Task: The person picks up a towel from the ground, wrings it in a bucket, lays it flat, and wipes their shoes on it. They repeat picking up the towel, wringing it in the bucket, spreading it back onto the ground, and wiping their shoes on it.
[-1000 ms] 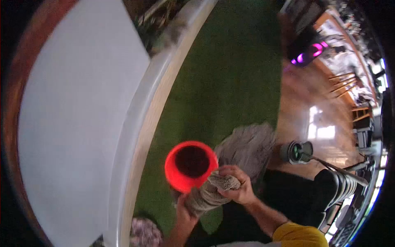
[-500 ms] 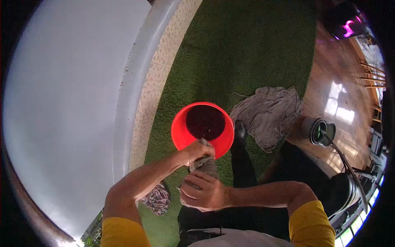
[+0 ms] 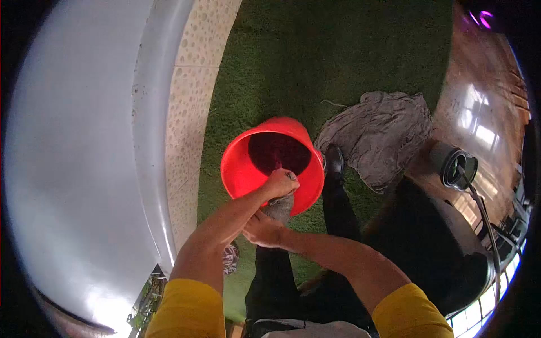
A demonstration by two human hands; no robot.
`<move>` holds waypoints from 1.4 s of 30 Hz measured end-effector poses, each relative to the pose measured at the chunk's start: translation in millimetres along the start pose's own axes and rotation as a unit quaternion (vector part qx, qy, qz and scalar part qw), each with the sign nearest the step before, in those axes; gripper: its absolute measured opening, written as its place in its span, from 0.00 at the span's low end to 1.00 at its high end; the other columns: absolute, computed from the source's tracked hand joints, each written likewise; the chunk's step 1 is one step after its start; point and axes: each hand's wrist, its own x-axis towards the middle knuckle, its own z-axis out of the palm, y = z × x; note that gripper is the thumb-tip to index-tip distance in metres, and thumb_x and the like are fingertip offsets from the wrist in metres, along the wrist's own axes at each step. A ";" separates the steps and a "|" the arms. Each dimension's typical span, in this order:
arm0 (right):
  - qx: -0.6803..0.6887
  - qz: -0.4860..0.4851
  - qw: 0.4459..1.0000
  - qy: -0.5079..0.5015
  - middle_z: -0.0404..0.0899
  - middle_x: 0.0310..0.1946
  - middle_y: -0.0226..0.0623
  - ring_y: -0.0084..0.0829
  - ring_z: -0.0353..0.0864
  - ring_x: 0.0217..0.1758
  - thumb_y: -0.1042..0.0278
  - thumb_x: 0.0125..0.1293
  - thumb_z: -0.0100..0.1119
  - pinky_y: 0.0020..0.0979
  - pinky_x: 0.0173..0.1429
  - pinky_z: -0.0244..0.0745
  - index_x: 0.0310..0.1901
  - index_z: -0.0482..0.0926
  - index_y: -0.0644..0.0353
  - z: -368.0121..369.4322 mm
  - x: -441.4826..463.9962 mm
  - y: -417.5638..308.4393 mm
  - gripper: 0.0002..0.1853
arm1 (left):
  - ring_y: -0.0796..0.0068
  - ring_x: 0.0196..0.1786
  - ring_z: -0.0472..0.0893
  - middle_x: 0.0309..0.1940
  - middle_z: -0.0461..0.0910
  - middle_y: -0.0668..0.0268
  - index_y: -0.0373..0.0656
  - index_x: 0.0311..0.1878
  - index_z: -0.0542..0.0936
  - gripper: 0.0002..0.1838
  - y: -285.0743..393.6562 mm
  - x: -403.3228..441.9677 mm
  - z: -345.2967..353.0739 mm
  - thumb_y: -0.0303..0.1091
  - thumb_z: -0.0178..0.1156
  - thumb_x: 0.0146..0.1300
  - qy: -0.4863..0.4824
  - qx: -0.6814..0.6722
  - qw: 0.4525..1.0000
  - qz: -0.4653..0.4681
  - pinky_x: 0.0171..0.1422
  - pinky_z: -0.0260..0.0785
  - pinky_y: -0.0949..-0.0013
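1. In the head view, take the red bucket (image 3: pixel 236 174) as the centre of the clock. Find the grey cloth (image 3: pixel 280 208) bunched into a thick roll at six o'clock, by the near rim; cannot tell about contact with the rim.
2. See the left hand (image 3: pixel 282 183) curled around the upper end of the roll, over the bucket's mouth, and the right hand (image 3: pixel 264 230) wrapped around the lower end, just outside at six o'clock. Cannot make out every finger.
3. Judge the roll soft, limp and hard to damage; probably damp, so heavier than dry fabric and a little slippery.
4. Best gripped with a full palm at each end rather than pinched at loose folds.
5. Count two hands, one bucket with dark contents (image 3: pixel 270 147), apparently liquid, and two cloths: one held, plus a spread cloth (image 3: pixel 383 135) lying crumpled on the green carpet (image 3: pixel 315 62) between two and three o'clock.
6. Count also one black shoe (image 3: pixel 335 160) near the bucket at three o'clock, one dark container (image 3: pixel 441 158) well apart at three, and one striped bundle (image 3: pixel 230 258) at seven, partly hidden behind the left arm.
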 end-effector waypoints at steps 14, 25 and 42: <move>0.334 0.418 0.825 0.183 0.71 0.51 0.39 0.38 0.72 0.54 0.67 0.52 0.65 0.41 0.56 0.71 0.57 0.67 0.55 -148.1 -21.9 -17.3 0.29 | 0.67 0.38 0.79 0.39 0.78 0.59 0.40 0.44 0.75 0.13 -10.0 -231.3 -25.2 0.36 0.58 0.58 0.036 -0.619 0.784 0.012 0.43 0.75 0.58; 0.385 0.212 0.898 0.024 0.73 0.52 0.42 0.39 0.75 0.53 0.49 0.63 0.53 0.39 0.56 0.71 0.57 0.69 0.61 -205.4 68.6 -326.1 0.27 | 0.73 0.42 0.76 0.39 0.75 0.65 0.42 0.53 0.72 0.19 -64.2 -531.8 74.8 0.30 0.55 0.57 0.233 -0.583 0.685 0.370 0.45 0.70 0.68; 0.345 -0.029 0.759 -0.552 0.48 0.70 0.44 0.40 0.55 0.70 0.37 0.53 0.62 0.44 0.66 0.58 0.70 0.46 0.59 -49.1 82.4 -717.4 0.53 | 0.76 0.40 0.76 0.37 0.77 0.64 0.37 0.54 0.71 0.24 -281.9 -809.8 361.3 0.28 0.63 0.52 0.671 -0.672 0.226 0.217 0.40 0.70 0.71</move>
